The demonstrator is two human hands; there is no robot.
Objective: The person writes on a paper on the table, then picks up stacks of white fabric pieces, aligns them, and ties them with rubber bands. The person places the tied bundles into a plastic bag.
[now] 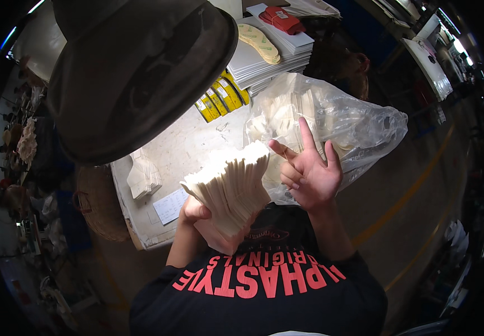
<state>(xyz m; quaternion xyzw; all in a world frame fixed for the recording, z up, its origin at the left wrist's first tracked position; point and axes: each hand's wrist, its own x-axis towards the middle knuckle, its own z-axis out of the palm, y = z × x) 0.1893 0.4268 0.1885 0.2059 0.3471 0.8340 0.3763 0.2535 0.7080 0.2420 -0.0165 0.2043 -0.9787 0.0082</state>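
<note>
A thick stack of thin cream cut pieces [232, 193], fanned along its upper edge, is held up over the table's front edge. My left hand [195, 210] grips it from the left side, thumb in front; the other fingers are mostly hidden. To the right of the stack, my right hand [316, 178] is raised, palm showing, with nothing in it. Its index finger points up, other fingers are apart and some are bent. Behind that hand lies a clear plastic bag [365, 126] with more cream pieces inside. A smaller pile of similar pieces [143, 178] rests on the table at left.
A large dark lamp shade [141, 95] hangs over the white table [183, 137]. Yellow-and-black items [222, 99] lie beside stacked pale sheets [286, 59] bearing a cream insole-shaped piece [260, 43] and a red bundle [282, 20]. A paper slip [170, 207] lies front left, near a wicker basket [101, 204].
</note>
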